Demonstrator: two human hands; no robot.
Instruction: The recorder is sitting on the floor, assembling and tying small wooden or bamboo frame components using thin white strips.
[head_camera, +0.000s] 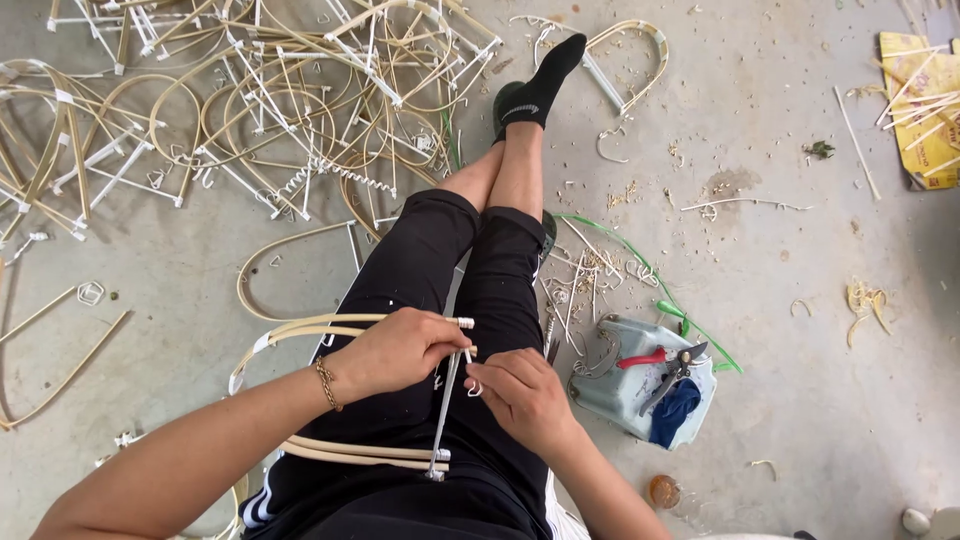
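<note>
Head cam, left hand (395, 352) fingers clenched on cane frame (300, 328), right hand (522, 395) pinching white strip (472, 385)

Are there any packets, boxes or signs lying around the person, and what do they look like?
Yellow flat package: top right corner on the floor, crumpled, with red print, thin cane sticks lying across it.
Pale plastic container: on the floor beside the right hand, cut open, holding red-handled pruning shears and blue cloth.
No signs or screens.
</note>
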